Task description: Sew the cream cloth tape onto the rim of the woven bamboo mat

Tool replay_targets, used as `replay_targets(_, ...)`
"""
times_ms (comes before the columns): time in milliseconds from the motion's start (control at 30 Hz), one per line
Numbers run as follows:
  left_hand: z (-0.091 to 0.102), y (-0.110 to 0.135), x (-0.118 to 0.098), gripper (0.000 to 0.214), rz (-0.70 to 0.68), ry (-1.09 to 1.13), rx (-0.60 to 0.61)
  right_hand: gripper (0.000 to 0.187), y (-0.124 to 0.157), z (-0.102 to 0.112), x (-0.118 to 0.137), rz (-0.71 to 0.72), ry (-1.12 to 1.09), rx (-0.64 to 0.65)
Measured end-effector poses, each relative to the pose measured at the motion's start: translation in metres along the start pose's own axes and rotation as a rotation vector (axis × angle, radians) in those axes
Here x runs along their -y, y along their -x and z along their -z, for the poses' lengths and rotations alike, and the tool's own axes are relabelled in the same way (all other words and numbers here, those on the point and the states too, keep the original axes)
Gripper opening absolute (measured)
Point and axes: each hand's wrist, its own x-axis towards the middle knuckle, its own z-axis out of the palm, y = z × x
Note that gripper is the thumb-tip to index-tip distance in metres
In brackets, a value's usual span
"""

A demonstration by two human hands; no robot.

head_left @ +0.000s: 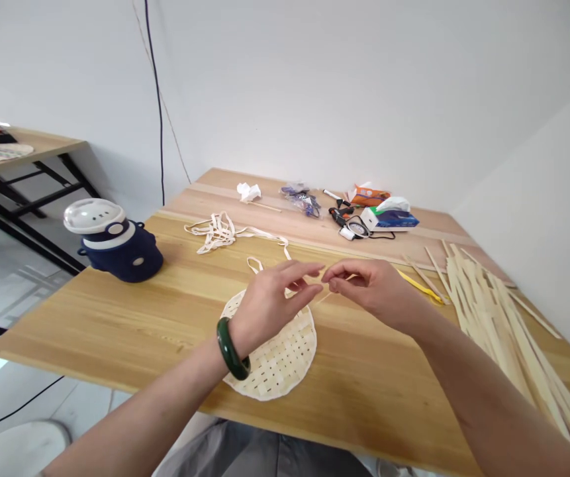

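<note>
**Two hands held close above a woven disc near the table's front edge**

At the far left, a wooden side table with black legs (pixel 61 147) is seen beyond a gap of floor. Toward the left end of the pale wooden worktable (pixel 165 318), a rounded navy-and-white container with a clear domed lid (pixel 133 258) is stood close to the edge. Between it and the disc, a broad stretch of wood grain is exposed, leaving open room for the left arm.

Farther back, a tangled, narrow cream ribbon (pixel 218 232) is spread, and one length of it is trailed rightward toward the hands. The flat, round disc of pale woven strips with a whitish rim (pixel 279 364) is laid just inside the front edge, partly covered by the left hand (pixel 272 291). A dark green, glossy bangle (pixel 230 348) is worn on that wrist. The left hand's thumb and forefinger are parted at the tips. The right hand (pixel 377 288) is curled just beside them, its thumb and fingertips brought together; whether anything is pinched there cannot be told.

Behind the hands, a black and orange tool (pixel 340 215) and a blue, white and green tissue box (pixel 396 218) are kept near the wall. Under the right forearm, open wood is left. Along the right edge, a fanned heap of long, pale, flat strips (pixel 488 324) is laid, limiting room there.
</note>
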Motion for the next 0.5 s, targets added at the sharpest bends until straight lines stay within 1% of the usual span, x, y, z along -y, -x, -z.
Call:
replay_targets(67,-0.001,-0.001,0.003,0.015,-0.023,-0.098,0.005,0.013,0.001,0.0,0.002,-0.014,-0.032,-0.003)
replay_targets(100,0.001,-0.001,0.004,0.014,-0.016,-0.127,-0.003,0.016,0.001,-0.001,0.002,-0.033,-0.074,-0.003)
replay_targets(167,0.004,0.0,0.005,0.013,0.06,-0.092,-0.031,0.03,0.001,-0.003,0.001,-0.081,-0.194,0.023)
replay_targets(200,0.007,0.0,0.005,0.012,0.129,-0.033,-0.044,0.034,0.0,-0.004,0.0,-0.101,-0.243,0.051)
replay_targets(267,0.01,0.0,0.007,0.011,0.281,0.119,-0.066,0.028,0.0,-0.009,-0.002,-0.124,-0.268,0.099)
replay_targets(333,0.013,0.001,0.009,0.01,0.387,0.255,-0.08,0.022,0.001,-0.014,-0.004,-0.12,-0.225,0.087)
replay_targets(400,0.013,0.001,0.011,0.012,0.455,0.392,-0.11,0.023,0.002,-0.02,-0.008,-0.101,-0.185,0.049)
replay_targets(500,0.012,0.002,0.017,0.012,0.584,0.717,-0.196,0.023,0.002,-0.031,-0.019,-0.064,-0.131,0.05)
